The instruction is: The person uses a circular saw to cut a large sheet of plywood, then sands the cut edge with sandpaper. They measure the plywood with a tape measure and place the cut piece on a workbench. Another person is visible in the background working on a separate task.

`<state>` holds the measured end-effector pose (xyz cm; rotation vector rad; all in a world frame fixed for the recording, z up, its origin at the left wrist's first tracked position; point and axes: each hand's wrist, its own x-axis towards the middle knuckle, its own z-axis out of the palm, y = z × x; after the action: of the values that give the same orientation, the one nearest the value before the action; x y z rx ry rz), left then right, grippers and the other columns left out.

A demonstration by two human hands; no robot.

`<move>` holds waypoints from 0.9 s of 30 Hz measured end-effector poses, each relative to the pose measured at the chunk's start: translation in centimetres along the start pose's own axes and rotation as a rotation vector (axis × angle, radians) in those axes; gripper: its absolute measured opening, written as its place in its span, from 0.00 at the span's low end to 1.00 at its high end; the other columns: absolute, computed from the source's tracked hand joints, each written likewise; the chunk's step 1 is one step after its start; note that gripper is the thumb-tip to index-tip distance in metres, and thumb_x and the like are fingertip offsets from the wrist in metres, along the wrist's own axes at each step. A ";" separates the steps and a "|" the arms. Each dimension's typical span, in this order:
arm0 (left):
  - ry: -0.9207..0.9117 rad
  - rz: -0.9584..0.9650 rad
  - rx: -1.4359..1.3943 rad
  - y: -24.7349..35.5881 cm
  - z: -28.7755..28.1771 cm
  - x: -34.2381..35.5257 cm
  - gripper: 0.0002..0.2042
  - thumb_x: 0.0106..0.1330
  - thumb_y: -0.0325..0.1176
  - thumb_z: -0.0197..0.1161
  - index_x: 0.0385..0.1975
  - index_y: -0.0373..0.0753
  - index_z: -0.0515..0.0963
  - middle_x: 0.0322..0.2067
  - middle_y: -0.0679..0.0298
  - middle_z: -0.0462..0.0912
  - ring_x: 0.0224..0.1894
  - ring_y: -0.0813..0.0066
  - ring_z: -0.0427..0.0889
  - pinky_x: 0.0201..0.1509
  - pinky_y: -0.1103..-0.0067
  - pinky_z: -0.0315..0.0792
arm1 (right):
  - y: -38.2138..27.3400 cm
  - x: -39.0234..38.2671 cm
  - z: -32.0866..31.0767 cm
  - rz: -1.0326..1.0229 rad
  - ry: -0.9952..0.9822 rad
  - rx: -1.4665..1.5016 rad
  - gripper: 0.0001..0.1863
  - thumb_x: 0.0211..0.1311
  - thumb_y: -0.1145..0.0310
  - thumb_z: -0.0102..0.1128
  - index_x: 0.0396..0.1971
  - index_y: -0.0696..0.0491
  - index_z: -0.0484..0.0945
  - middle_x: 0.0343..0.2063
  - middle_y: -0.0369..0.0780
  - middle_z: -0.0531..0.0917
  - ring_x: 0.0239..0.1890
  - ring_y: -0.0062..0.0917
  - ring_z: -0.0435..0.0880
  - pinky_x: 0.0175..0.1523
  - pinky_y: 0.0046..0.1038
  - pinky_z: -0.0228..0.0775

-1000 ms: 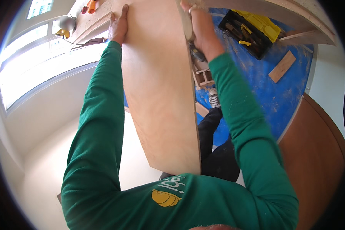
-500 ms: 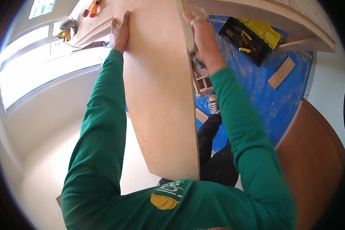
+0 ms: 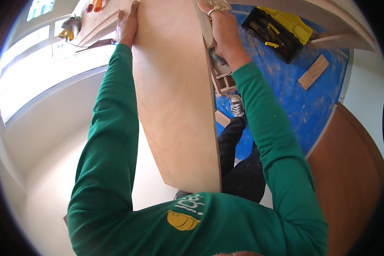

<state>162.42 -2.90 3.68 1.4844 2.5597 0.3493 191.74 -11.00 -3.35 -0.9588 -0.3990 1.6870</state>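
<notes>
A long pale wooden panel (image 3: 170, 98) stretches away from my torso, its near end close to my shirt. My left hand (image 3: 127, 25) grips its far left edge, the thumb lying along the face. On the far right edge, my right hand (image 3: 226, 34) is wrapped around a pale wooden block that looks like a hand plane (image 3: 206, 30). Curled shavings (image 3: 221, 6) bunch at the top of the block beside my fingers. My palm hides much of the tool, and its underside is out of sight.
An open black toolbox (image 3: 260, 47) with a yellow lid and several tools lies on the blue floor sheet (image 3: 281, 106). Nearby are a loose board (image 3: 313, 71) and a small wooden frame (image 3: 223, 83). A corded yellow power tool (image 3: 68, 30) sits at the far left.
The whole scene sits slightly higher in the picture. My right hand, blurred before, is sharper and a little farther along the panel's edge. My left hand keeps its hold.
</notes>
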 end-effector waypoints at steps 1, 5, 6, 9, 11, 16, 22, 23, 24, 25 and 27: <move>-0.003 -0.003 0.029 0.1 0.0 0.1 0.64 0.59 0.85 0.48 0.80 0.31 0.52 0.79 0.43 0.58 0.80 0.45 0.58 0.82 0.65 0.52 | 0.1 0.5 0.1 -0.026 0.030 0.053 0.17 0.69 0.58 0.69 0.32 0.59 0.87 0.22 0.32 0.78 0.27 0.19 0.73 0.34 0.31 0.68; -0.004 -0.011 0.003 -0.1 0.1 0.8 0.64 0.58 0.86 0.47 0.81 0.32 0.52 0.79 0.46 0.59 0.80 0.46 0.58 0.82 0.65 0.52 | -0.7 -4.9 -1.6 0.072 -0.039 -0.121 0.15 0.75 0.60 0.64 0.40 0.58 0.83 0.35 0.36 0.81 0.40 0.19 0.81 0.43 0.28 0.74; -0.005 0.008 -0.005 -0.3 0.2 0.7 0.64 0.58 0.86 0.47 0.81 0.32 0.53 0.79 0.46 0.59 0.80 0.46 0.58 0.82 0.65 0.52 | -0.8 -7.7 -2.2 0.145 -0.031 -0.144 0.15 0.75 0.60 0.63 0.44 0.59 0.83 0.37 0.36 0.82 0.40 0.20 0.81 0.45 0.28 0.74; -0.005 -0.026 -0.003 -0.6 0.3 0.6 0.64 0.57 0.86 0.48 0.81 0.34 0.53 0.78 0.47 0.60 0.80 0.46 0.59 0.82 0.65 0.52 | -0.6 -17.8 -3.4 0.108 0.043 -0.183 0.22 0.77 0.59 0.61 0.56 0.62 0.83 0.45 0.38 0.85 0.44 0.21 0.81 0.50 0.28 0.73; 0.023 -0.034 -0.005 -0.5 0.2 0.4 0.64 0.57 0.86 0.48 0.81 0.34 0.53 0.78 0.47 0.61 0.80 0.46 0.59 0.82 0.65 0.53 | -0.5 -19.3 -3.9 0.071 -0.010 -0.064 0.24 0.78 0.58 0.59 0.60 0.63 0.81 0.50 0.40 0.85 0.48 0.23 0.82 0.54 0.28 0.73; 0.025 -0.039 -0.023 -0.1 0.2 -0.1 0.64 0.56 0.86 0.48 0.81 0.34 0.53 0.78 0.46 0.62 0.79 0.47 0.60 0.81 0.65 0.54 | 0.6 -6.5 -2.0 0.020 -0.024 -0.166 0.24 0.74 0.54 0.63 0.55 0.62 0.82 0.41 0.41 0.86 0.41 0.24 0.83 0.49 0.29 0.76; 0.037 0.008 -0.012 0.2 0.0 0.2 0.65 0.56 0.86 0.49 0.80 0.32 0.53 0.77 0.43 0.61 0.79 0.46 0.60 0.82 0.66 0.52 | 1.4 -1.6 -0.6 0.084 0.031 0.129 0.19 0.70 0.57 0.68 0.45 0.60 0.86 0.30 0.40 0.84 0.29 0.22 0.82 0.33 0.31 0.76; 0.031 0.010 0.000 0.2 -0.1 0.3 0.65 0.56 0.86 0.48 0.80 0.31 0.53 0.78 0.43 0.60 0.79 0.46 0.60 0.82 0.66 0.52 | 0.5 -3.0 -0.7 0.136 0.030 0.047 0.21 0.71 0.56 0.67 0.49 0.61 0.84 0.33 0.41 0.85 0.30 0.23 0.83 0.32 0.30 0.78; 0.022 0.008 0.008 0.2 -0.2 0.3 0.65 0.56 0.86 0.48 0.80 0.31 0.53 0.78 0.43 0.60 0.79 0.46 0.60 0.82 0.66 0.52 | -0.7 -4.3 -0.9 0.111 -0.002 -0.015 0.24 0.72 0.55 0.66 0.54 0.61 0.83 0.35 0.42 0.86 0.30 0.24 0.85 0.32 0.30 0.79; 0.006 -0.006 0.015 0.2 -0.1 0.3 0.65 0.56 0.86 0.48 0.80 0.30 0.53 0.78 0.43 0.60 0.79 0.46 0.60 0.82 0.66 0.52 | -1.5 -6.7 -1.3 0.137 -0.018 -0.050 0.24 0.73 0.55 0.66 0.55 0.62 0.83 0.39 0.42 0.87 0.35 0.25 0.86 0.38 0.29 0.80; 0.011 0.003 -0.016 0.1 -0.1 0.2 0.66 0.57 0.87 0.48 0.80 0.30 0.53 0.78 0.43 0.59 0.80 0.46 0.60 0.81 0.66 0.53 | -2.1 -13.0 -2.3 0.117 -0.032 -0.053 0.25 0.74 0.56 0.64 0.58 0.62 0.81 0.47 0.42 0.87 0.46 0.26 0.86 0.52 0.29 0.79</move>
<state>162.37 -2.68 3.78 1.4854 2.5564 0.3786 195.80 -22.72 1.78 -1.0112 -0.4174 1.8074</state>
